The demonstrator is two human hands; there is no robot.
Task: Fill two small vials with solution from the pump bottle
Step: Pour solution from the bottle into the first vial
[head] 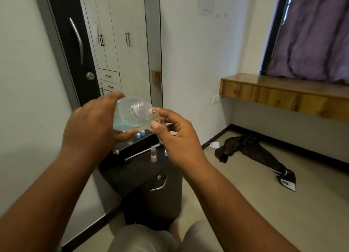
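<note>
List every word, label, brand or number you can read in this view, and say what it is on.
None can be read.
Pump bottle, tilted in the left hand: clear, no label showing.
Vial in the right hand: no text visible.
Vial on the cabinet: faint marks, too small and blurred to read.
Paper on the wall: blurred, unreadable.
Dark cloth on the floor: a white patch, not legible.

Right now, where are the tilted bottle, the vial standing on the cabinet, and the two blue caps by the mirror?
bottle [130, 116]: head view, clear side wall.
standing vial [153, 155]: head view, middle of body.
blue caps [140, 134]: head view, between the pair's tops.
</note>
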